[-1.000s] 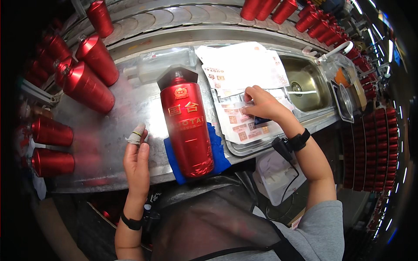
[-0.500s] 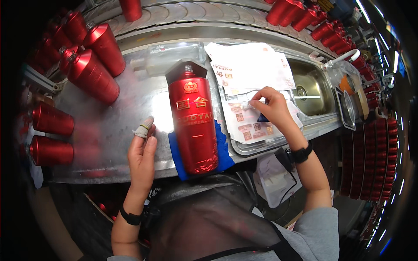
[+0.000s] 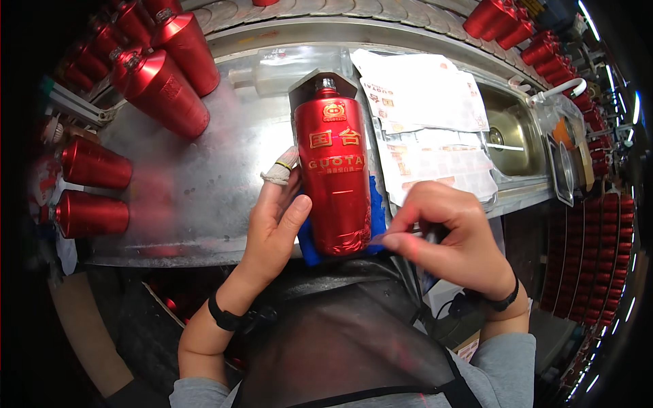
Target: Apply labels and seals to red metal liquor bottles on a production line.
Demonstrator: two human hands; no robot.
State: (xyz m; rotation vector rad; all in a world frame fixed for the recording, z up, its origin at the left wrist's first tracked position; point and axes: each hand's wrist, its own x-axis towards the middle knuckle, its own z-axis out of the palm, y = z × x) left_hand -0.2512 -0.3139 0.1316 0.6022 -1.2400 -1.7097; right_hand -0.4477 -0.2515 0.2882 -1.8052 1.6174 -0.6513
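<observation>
a metal bench (image 3: 170,217), with a curved conveyor (image 3: 306,9) beyond it, spans the view; the worker's dark, sheer apron (image 3: 354,333) fills the near edge. to the right, the white sheets (image 3: 425,88) overlap, red print showing on some of them, and a steel sink (image 3: 515,139) lies past them. the red bottle (image 3: 333,177) lies at the middle of the bench near its front edge, gold-marked face up, neck pointing away; a dark angular piece (image 3: 303,85) shows around its shoulder. a clear bottle (image 3: 299,64) lies behind it, and the other red bottles (image 3: 163,98) are gathered at the left. under the red bottle — partly hidden — is a blue cloth (image 3: 379,207). the left hand (image 3: 275,217) is loosely open along the bottle's left side, its thumb at the lower edge, without a closed grasp. the right hand (image 3: 449,231) is pinched, thumb and forefinger together beside the bottle's lower right edge. black wristbands (image 3: 224,314) ring both wrists. a pale finger cover (image 3: 279,171) caps one left finger. smallest — a thin piece (image 3: 376,240) at the right fingertips, too blurred to identify.
</observation>
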